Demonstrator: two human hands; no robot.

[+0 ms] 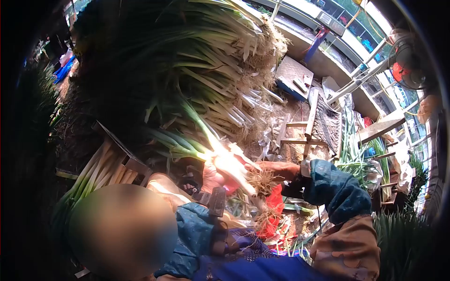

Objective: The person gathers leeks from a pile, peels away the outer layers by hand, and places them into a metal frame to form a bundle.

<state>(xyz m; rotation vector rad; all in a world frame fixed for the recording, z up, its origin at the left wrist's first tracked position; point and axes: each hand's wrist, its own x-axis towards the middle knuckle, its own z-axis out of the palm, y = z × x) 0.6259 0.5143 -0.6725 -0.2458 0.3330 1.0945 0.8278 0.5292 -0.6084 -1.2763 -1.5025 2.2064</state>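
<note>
A few long green onions (224, 161) lie slantwise in front of me, white stems and bushy roots toward the lower right, brightly lit. My left hand (213, 179) is wrapped around their stems. At the root end, my right hand (280, 171) has its fingers closed against the stems. Glare and shadow hide exactly what those fingertips pinch. Below the roots hangs something red (272, 213), perhaps a plastic bag. A big heap of green onions (211, 70) rises just beyond my hands, roots facing right.
More onions (101, 166) stand at lower left beside a dark board (119, 145). To the right are a wooden frame (307, 124) like an overturned stool, a flat-topped scale (294, 77), and a bench (382, 126). A fan (410, 65) stands at upper right. Leaf scraps litter the ground.
</note>
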